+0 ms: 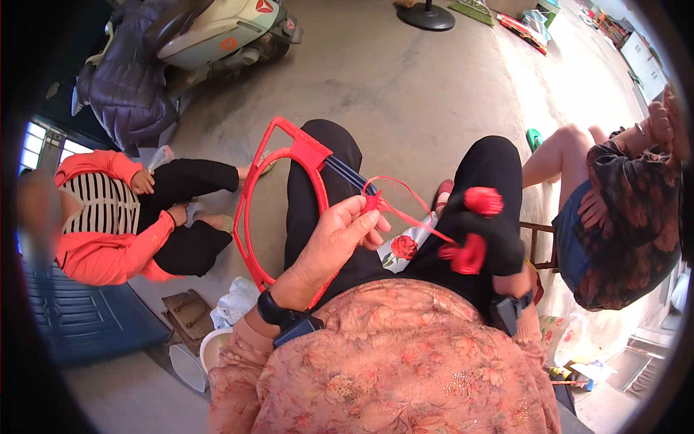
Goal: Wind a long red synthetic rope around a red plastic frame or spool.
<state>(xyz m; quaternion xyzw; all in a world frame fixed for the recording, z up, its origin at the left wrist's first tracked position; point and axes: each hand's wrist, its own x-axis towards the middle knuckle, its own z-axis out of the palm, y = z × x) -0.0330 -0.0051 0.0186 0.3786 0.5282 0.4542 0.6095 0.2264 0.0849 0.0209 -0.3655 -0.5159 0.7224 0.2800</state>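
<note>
A: Why is the red-wrapped looped frame [309,153] lying across the black-trousered left thigh [332,134]?
B: Probably for steadiness; the left hand [350,228] is pinching a red woven knot [373,203], seemingly anchoring the thin red cord [418,223]. The right hand [504,246] is blurring; grip: cannot tell.

Held the bare left hand [354,226] above the lap, pinching thumb to forefinger with the other fingers bent. Held the black-covered right hand [500,242] over the right thigh [486,163], too blurred for finger pose.
</note>
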